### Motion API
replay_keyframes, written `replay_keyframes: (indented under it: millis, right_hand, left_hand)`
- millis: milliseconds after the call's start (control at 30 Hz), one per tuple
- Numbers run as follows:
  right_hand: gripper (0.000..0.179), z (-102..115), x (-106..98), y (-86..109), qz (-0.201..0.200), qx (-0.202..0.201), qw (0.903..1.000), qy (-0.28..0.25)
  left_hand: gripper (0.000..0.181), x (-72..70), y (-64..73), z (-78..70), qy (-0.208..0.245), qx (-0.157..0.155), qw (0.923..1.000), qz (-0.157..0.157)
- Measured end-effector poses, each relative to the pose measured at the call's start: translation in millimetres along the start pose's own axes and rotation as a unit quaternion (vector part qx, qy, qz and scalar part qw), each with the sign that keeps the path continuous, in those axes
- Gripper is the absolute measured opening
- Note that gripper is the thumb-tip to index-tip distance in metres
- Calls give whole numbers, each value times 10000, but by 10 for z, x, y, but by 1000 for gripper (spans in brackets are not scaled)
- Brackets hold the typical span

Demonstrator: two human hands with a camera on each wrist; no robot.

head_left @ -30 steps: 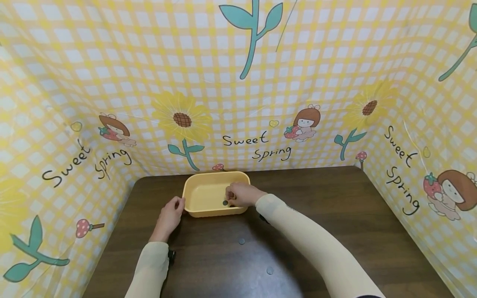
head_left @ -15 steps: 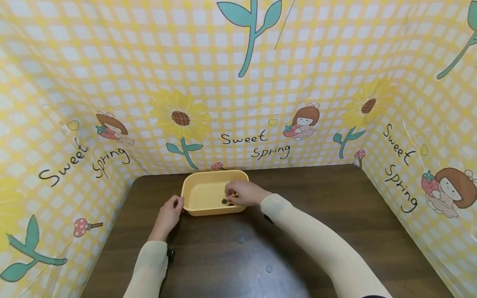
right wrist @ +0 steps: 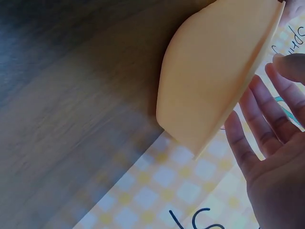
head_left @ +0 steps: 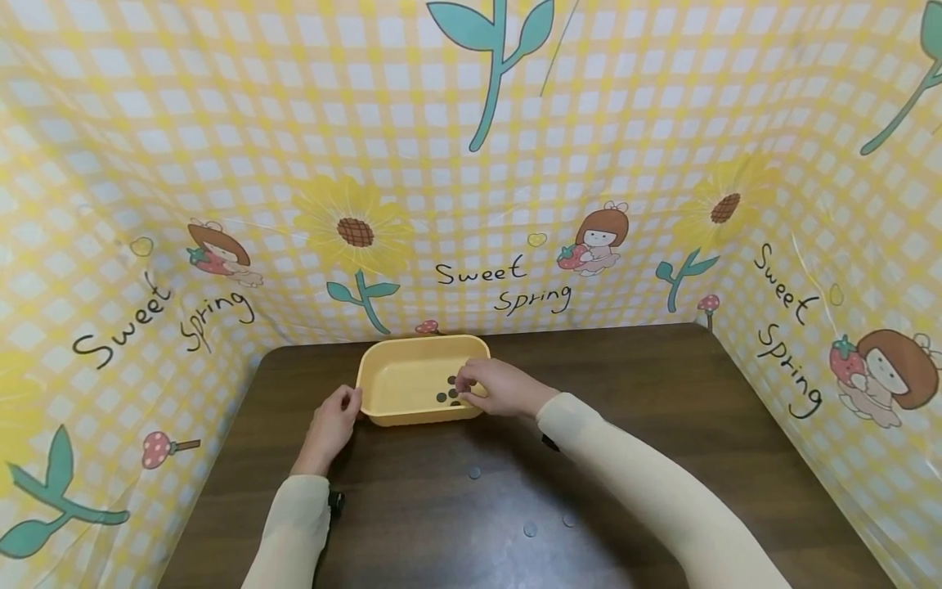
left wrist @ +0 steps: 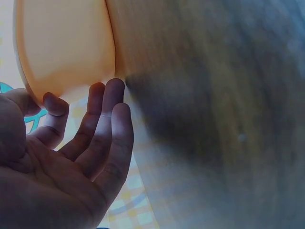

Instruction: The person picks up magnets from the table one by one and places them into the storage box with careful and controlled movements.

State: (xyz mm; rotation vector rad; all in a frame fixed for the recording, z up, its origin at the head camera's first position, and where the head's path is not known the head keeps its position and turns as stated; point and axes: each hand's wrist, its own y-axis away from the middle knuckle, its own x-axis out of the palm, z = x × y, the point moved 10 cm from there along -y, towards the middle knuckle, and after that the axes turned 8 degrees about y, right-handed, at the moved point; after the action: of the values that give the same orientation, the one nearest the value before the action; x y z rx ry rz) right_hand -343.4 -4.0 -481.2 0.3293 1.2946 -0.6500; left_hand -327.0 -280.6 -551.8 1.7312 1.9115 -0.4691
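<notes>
A yellow oblong plastic tub (head_left: pixel 401 409) stands at the back of the dark wooden table. My left hand (head_left: pixel 333 427) holds its left end; in the left wrist view, thumb and index finger (left wrist: pixel 56 105) meet the rim while the other fingers extend below. Over the tub's right rim reaches my right hand (head_left: pixel 504 386), fingers loosely bent and thumb apart, with nothing seen between them. Several small dark coin-like discs (head_left: pixel 441 397) lie on the tub floor beside its fingertips. From the right wrist view, the tub's outer wall (right wrist: pixel 209 71) hides the discs.
Three similar discs lie on the table in front of the tub: one disc (head_left: pixel 474 473) nearer it, another disc (head_left: pixel 530 529) and a third disc (head_left: pixel 569 520) closer to me. Checked yellow cloth (head_left: pixel 486 204) walls the table's back and sides.
My right hand has drawn slightly right and its fingers have parted, uncovering more discs in the tub. The third table disc has come into sight beside the right sleeve. My left hand stays put.
</notes>
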Motion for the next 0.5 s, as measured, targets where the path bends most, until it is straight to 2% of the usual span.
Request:
replay_keyframes:
  millis: [200, 500]
  right_hand:
    - [8, 55, -78, 203, -244, -200, 9995, 101]
    - [10, 77, -28, 457, -187, -238, 9995, 115]
  left_hand:
    - [46, -5, -7, -11, -8, 37, 10000, -25]
    - [45, -5, 14, -29, 3, 0, 10000, 2]
